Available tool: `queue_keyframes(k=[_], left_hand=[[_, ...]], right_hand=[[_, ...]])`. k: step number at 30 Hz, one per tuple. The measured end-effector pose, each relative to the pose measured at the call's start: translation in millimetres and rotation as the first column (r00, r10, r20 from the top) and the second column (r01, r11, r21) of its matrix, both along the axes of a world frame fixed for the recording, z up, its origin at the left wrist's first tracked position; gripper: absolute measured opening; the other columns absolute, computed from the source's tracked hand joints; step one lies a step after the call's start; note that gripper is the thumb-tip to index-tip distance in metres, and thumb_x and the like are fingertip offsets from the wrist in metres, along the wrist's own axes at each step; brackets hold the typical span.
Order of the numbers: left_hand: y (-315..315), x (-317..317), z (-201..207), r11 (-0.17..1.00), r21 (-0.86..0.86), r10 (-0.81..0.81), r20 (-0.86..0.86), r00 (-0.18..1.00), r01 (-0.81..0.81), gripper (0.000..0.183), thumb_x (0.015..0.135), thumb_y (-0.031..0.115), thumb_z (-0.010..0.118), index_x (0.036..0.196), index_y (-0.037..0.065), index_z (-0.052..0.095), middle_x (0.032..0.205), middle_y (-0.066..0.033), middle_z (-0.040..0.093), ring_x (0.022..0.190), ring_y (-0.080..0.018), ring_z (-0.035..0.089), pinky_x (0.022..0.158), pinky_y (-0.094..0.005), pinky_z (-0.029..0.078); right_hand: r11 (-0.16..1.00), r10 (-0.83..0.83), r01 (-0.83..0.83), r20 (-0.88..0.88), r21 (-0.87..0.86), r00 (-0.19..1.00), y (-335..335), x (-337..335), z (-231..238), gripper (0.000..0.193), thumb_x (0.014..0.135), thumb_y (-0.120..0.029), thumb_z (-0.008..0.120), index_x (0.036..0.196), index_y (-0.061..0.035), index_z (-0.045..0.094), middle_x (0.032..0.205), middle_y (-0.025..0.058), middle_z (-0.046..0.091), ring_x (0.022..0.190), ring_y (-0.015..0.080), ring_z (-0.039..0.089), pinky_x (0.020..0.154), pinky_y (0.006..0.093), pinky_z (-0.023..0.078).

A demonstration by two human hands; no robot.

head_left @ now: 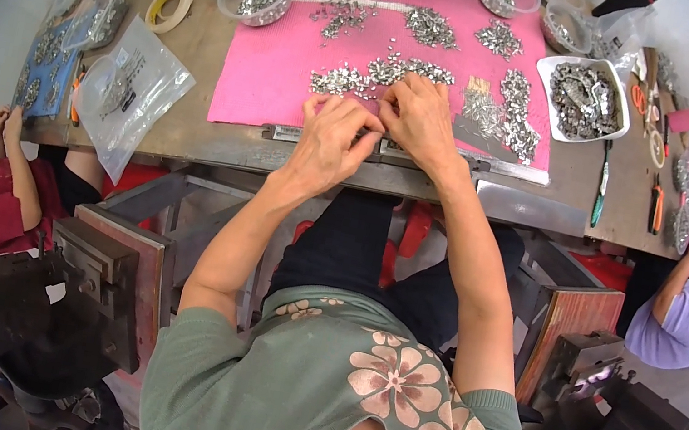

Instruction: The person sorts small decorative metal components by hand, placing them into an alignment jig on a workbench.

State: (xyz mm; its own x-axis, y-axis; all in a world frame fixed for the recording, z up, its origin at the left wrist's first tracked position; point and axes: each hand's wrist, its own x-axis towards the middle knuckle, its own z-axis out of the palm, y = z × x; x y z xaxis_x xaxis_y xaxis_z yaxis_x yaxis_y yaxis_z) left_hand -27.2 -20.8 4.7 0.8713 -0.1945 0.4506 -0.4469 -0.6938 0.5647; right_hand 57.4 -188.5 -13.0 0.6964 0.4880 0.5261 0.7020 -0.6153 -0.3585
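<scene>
At the front edge of the pink mat, my left hand and my right hand are close together. Fingers on both are curled and pinched. Whatever they grip is too small or hidden to make out. Just beyond my fingertips spreads a pile of small shiny metal pieces. A narrow metal bar runs along the mat's edge, partly under my hands. Right of my right hand lie thin metal pins on a grey plate, with another heap of metal pieces beside them.
A white tray of metal parts stands right; clear tubs of parts line the back. At left lie a plastic bag and tape rolls. A green-handled tool lies right. Co-workers sit at both sides.
</scene>
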Motion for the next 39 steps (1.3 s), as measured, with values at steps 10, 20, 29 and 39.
queue_keyframes(k=[10, 20, 29, 39], left_hand=[[-15, -4, -7, 0.998, 0.036, -0.045, 0.064, 0.997, 0.042, 0.01, 0.082, 0.009, 0.075, 0.091, 0.008, 0.069, 0.091, -0.0019, 0.063, 0.086, -0.021, 0.059, 0.099, -0.0422, 0.033], [16, 12, -4, 0.972, 0.086, 0.21, 0.088, 0.974, -0.217, 0.016, 0.091, 0.014, 0.07, 0.106, 0.011, 0.074, 0.105, -0.0026, 0.071, 0.103, -0.0228, 0.061, 0.104, -0.0484, 0.032], [23, 3, -7, 0.962, 0.268, 0.089, -0.149, 0.985, -0.047, 0.038, 0.106, 0.035, 0.052, 0.136, 0.018, 0.066, 0.147, 0.0047, 0.058, 0.15, -0.0418, 0.029, 0.112, -0.0778, -0.003], [39, -2, -1, 0.973, 0.054, 0.225, -0.007, 0.974, -0.224, 0.016, 0.089, 0.017, 0.074, 0.104, 0.015, 0.077, 0.097, 0.0017, 0.073, 0.106, -0.0237, 0.06, 0.104, -0.0527, 0.029]], right_hand=[[0.998, 0.016, -0.015, -0.018, 0.053, 1.0, -21, -4, 8, 0.006, 0.085, -0.012, 0.074, 0.088, -0.0086, 0.07, 0.083, 0.0049, 0.059, 0.083, 0.0241, 0.06, 0.077, 0.0387, 0.039], [0.996, 0.07, -0.07, 0.003, 0.059, 0.998, 1, -3, 4, 0.007, 0.086, -0.01, 0.071, 0.093, -0.0093, 0.073, 0.085, 0.0059, 0.06, 0.087, 0.0256, 0.06, 0.078, 0.0393, 0.04], [0.997, 0.055, -0.052, 0.048, -0.059, 0.997, -1, -3, 7, 0.009, 0.084, -0.013, 0.07, 0.09, -0.0058, 0.069, 0.088, 0.0084, 0.062, 0.088, 0.0269, 0.06, 0.084, 0.041, 0.042], [0.994, 0.038, -0.033, 0.05, -0.103, 0.998, -4, -6, 9, 0.01, 0.084, -0.014, 0.07, 0.092, -0.007, 0.069, 0.088, 0.0079, 0.063, 0.088, 0.0265, 0.061, 0.084, 0.0416, 0.042]])
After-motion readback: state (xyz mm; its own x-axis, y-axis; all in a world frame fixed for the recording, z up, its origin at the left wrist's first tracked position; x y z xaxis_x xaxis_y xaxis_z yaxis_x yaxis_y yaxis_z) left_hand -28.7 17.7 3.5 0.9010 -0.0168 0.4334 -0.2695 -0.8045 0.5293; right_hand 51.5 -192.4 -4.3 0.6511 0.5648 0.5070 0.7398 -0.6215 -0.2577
